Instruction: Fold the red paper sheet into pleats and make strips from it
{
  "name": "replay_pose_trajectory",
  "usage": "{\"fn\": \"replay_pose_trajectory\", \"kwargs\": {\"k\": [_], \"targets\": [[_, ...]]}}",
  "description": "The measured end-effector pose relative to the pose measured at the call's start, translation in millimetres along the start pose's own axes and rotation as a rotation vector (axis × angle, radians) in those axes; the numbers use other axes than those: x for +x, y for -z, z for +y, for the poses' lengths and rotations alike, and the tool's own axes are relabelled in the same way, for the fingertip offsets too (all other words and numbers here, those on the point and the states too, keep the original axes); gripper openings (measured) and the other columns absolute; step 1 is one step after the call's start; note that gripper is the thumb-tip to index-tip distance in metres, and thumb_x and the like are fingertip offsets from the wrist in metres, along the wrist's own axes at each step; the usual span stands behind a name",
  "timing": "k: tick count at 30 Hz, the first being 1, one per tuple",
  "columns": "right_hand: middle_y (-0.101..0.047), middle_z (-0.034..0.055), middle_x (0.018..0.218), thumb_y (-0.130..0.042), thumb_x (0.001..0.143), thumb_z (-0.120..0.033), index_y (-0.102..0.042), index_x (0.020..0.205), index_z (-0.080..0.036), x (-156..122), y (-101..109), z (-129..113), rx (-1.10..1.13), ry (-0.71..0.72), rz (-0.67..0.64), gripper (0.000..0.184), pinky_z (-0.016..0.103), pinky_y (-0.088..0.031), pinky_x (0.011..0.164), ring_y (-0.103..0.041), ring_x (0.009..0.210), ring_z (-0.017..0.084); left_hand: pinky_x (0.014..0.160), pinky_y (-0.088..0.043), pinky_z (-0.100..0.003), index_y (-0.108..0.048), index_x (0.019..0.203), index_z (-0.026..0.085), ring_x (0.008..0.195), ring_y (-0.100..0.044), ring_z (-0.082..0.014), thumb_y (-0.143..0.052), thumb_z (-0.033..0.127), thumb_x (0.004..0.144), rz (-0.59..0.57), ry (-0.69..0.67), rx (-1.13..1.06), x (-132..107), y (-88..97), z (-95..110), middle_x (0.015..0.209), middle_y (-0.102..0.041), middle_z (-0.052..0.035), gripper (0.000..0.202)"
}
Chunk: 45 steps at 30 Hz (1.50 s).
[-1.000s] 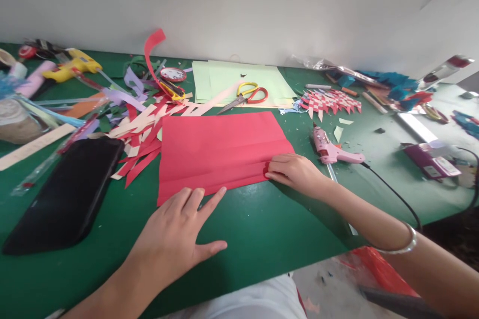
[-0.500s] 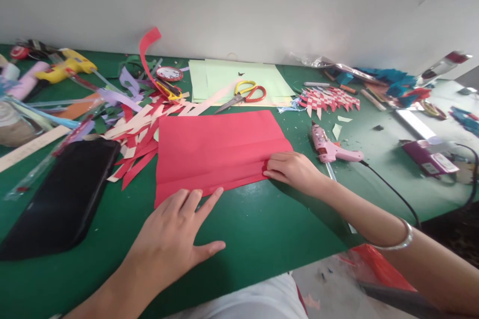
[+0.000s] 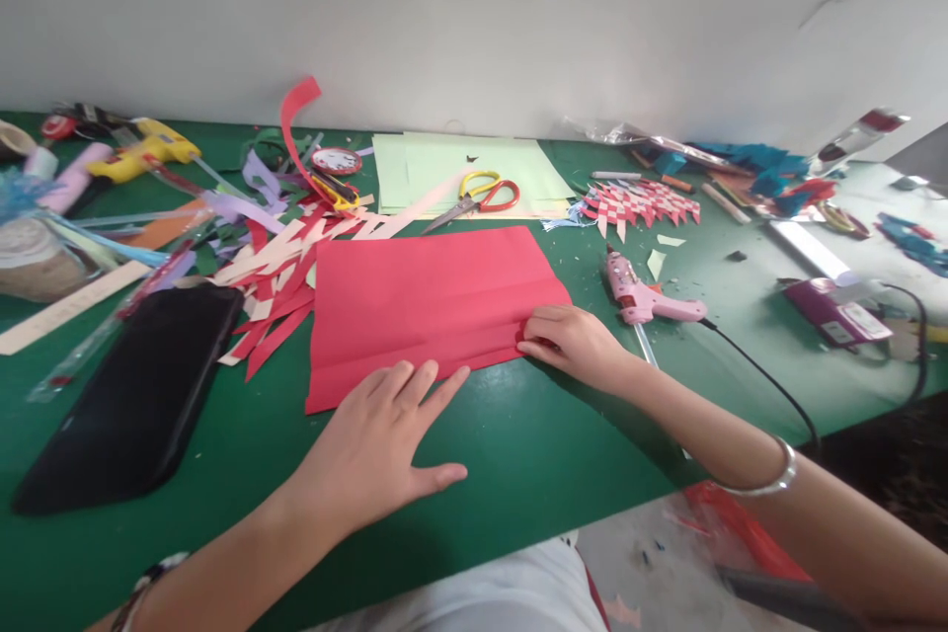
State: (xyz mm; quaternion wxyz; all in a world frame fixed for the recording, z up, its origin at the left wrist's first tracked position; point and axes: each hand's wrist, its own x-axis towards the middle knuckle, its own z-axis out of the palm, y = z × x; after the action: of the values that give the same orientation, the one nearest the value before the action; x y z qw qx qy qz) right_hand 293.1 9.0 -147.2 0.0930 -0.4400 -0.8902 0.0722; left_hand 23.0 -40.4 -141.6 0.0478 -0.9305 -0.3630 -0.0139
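A red sheet of paper (image 3: 422,291) lies on the green table, with creases running across its lower part and a narrow fold along the near edge. My left hand (image 3: 385,434) is spread with its fingertips on that near edge, thumb stretched out over the table. At the near right corner, my right hand (image 3: 567,341) pinches the paper's folded edge between thumb and curled fingers. Beyond the sheet rests a pair of scissors (image 3: 478,197) with one yellow and one red handle, partly on pale green sheets (image 3: 474,158).
Red and cream paper strips (image 3: 277,286) pile left of the sheet, beside a black phone-like slab (image 3: 133,405). A pink glue gun (image 3: 641,291) with a black cord lies at the right, near a woven red-and-white paper piece (image 3: 641,202). A yellow glue gun (image 3: 148,150) sits far left.
My left hand has slid rightward along the near edge of the red paper. My right hand keeps its pinch at the right corner. The view has shifted slightly.
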Motion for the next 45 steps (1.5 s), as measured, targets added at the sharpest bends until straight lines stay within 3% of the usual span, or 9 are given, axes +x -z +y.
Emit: {"fn": "replay_pose_trajectory", "kwargs": {"k": [8,16,25,32,36,41,45], "targets": [[-0.056,0.0032,0.073,-0.050,0.088,-0.030,-0.055,0.074,-0.018,-14.2,4.9,7.4,0.205,-0.081,0.068,0.019,0.026,-0.038,0.066,-0.049,0.070,0.015,0.084,-0.036,-0.040,-0.042,0.135,0.021,0.095,-0.047,-0.0279,-0.048,0.063,0.076,0.045,-0.001,0.011,0.1,-2.2,-0.9,0.111,-0.054,-0.0126,0.073],[-0.059,0.0027,0.074,-0.053,0.086,-0.027,-0.055,0.069,-0.019,-26.5,-0.7,4.3,0.252,-0.304,0.217,0.019,0.030,-0.037,0.068,-0.048,0.072,0.016,0.083,-0.035,-0.040,-0.043,0.134,0.022,0.094,-0.047,-0.0275,-0.051,0.063,0.074,0.043,0.021,-0.013,-0.4,-2.4,-0.8,0.110,-0.054,-0.0116,0.073],[-0.057,0.0028,0.073,-0.054,0.085,-0.028,-0.051,0.067,-0.019,-25.9,-5.6,4.8,0.217,-0.344,0.224,0.020,0.031,-0.038,0.069,-0.045,0.072,0.017,0.086,-0.037,-0.040,-0.041,0.135,0.026,0.099,-0.047,-0.0274,-0.046,0.061,0.078,-0.016,0.074,-0.081,-0.2,-1.4,-0.2,0.112,-0.054,-0.0099,0.067],[-0.056,0.0041,0.075,-0.053,0.086,-0.031,-0.052,0.068,-0.020,-27.4,-6.4,4.7,0.186,-0.356,0.237,0.021,0.033,-0.038,0.069,-0.046,0.073,0.018,0.080,-0.039,-0.039,-0.040,0.136,0.023,0.094,-0.050,-0.0272,-0.045,0.063,0.078,-0.068,0.059,-0.075,3.6,5.3,0.1,0.103,-0.057,-0.0102,0.071],[-0.055,0.0041,0.075,-0.054,0.085,-0.033,-0.052,0.068,-0.020,-28.1,-7.9,5.2,0.160,-0.355,0.263,0.022,0.033,-0.039,0.068,-0.047,0.073,0.019,0.081,-0.039,-0.040,-0.042,0.135,0.017,0.098,-0.050,-0.0278,-0.040,0.065,0.080,-0.052,0.022,-0.044,5.1,5.3,3.2,0.109,-0.058,-0.0120,0.073],[-0.054,0.0038,0.074,-0.056,0.084,-0.031,-0.052,0.067,-0.019,-27.4,-7.4,3.6,0.144,-0.368,0.262,0.020,0.033,-0.038,0.069,-0.046,0.074,0.019,0.091,-0.034,-0.039,-0.050,0.126,0.006,0.108,-0.048,-0.0275,-0.027,0.064,0.084,0.049,-0.125,-0.001,11.8,-4.6,3.6,0.120,-0.057,-0.0154,0.075],[-0.055,0.0038,0.075,-0.057,0.083,-0.028,-0.053,0.068,-0.019,-25.6,-6.1,2.2,0.163,-0.359,0.259,0.018,0.032,-0.039,0.068,-0.045,0.073,0.018,0.096,-0.032,-0.040,-0.052,0.123,0.008,0.114,-0.047,-0.0271,-0.022,0.065,0.085,0.099,-0.169,-0.027,30.1,-7.5,-3.4,0.126,-0.055,-0.0149,0.075]]}}
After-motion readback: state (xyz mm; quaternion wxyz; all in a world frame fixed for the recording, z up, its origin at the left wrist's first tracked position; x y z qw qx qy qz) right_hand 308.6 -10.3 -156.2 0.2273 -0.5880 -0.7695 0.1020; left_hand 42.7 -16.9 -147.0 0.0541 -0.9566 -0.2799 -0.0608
